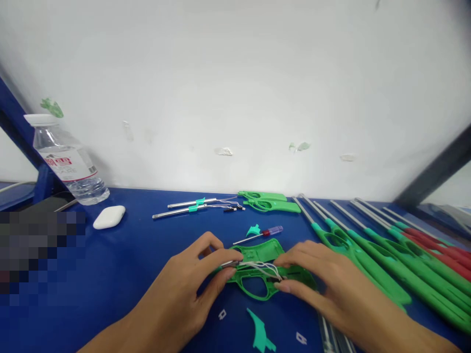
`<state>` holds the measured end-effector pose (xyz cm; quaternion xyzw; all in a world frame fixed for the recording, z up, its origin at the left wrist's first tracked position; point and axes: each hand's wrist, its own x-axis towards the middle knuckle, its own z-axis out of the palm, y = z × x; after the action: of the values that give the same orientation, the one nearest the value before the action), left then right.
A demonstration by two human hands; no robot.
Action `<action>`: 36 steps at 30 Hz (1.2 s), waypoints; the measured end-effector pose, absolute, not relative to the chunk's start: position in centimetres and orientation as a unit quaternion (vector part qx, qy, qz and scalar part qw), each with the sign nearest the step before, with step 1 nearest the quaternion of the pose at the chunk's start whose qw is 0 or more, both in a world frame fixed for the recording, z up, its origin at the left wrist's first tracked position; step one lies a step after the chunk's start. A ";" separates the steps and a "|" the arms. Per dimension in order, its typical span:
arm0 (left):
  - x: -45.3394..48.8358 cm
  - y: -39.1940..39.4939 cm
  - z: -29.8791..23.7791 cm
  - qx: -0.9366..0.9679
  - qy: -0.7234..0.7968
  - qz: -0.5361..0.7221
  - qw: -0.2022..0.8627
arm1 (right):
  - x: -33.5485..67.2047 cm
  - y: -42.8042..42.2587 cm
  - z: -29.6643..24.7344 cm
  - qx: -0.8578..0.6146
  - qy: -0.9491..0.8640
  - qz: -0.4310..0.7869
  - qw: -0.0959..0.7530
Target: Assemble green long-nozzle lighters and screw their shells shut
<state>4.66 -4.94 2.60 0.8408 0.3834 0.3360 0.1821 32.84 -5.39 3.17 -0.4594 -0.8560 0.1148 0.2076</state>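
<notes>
Both my hands rest on a green plastic lighter-handle shell (pixel 257 282) lying on the blue table (pixel 140 255). My left hand (pixel 191 289) pinches a metal tube and thin white wires (pixel 263 268) at the shell's left end. My right hand (pixel 324 282) presses its fingertips onto the shell's right part, beside the wires. A second green shell half (pixel 263 251) lies just behind. A small screwdriver with a red-purple handle (pixel 263 233) and a teal trigger piece (pixel 253 229) lie beyond it.
Long green and red lighters (pixel 397 264) lie in a row at right. Two metal tubes with wires (pixel 187 206) and two green shells (pixel 268 201) sit farther back. A water bottle (pixel 66 162) and white case (pixel 109 216) stand left. A teal trigger (pixel 261 333) lies near.
</notes>
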 end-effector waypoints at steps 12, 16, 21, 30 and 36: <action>4.8 -5.7 3.4 0.848 0.396 0.289 0.204 | 32.9 -5.5 3.0 -0.446 -0.862 0.114 0.211; 4.7 -5.5 3.4 0.855 0.391 0.280 0.196 | 32.9 -5.4 3.0 -0.443 -0.864 0.120 0.206; 4.6 -5.0 3.2 0.851 0.399 0.280 0.196 | 32.8 -5.4 3.0 -0.441 -0.869 0.113 0.194; 4.4 -4.7 2.2 0.822 0.420 0.306 0.232 | 33.5 -5.3 2.5 -0.443 -0.871 0.124 0.172; 4.6 -4.4 2.3 0.784 0.441 0.296 0.320 | 33.4 -5.1 2.6 -0.446 -0.869 0.139 0.165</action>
<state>4.56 -4.40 2.34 0.7844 0.4414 0.2958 0.3200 33.40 -5.14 2.60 -0.4457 -0.8690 0.1385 0.1645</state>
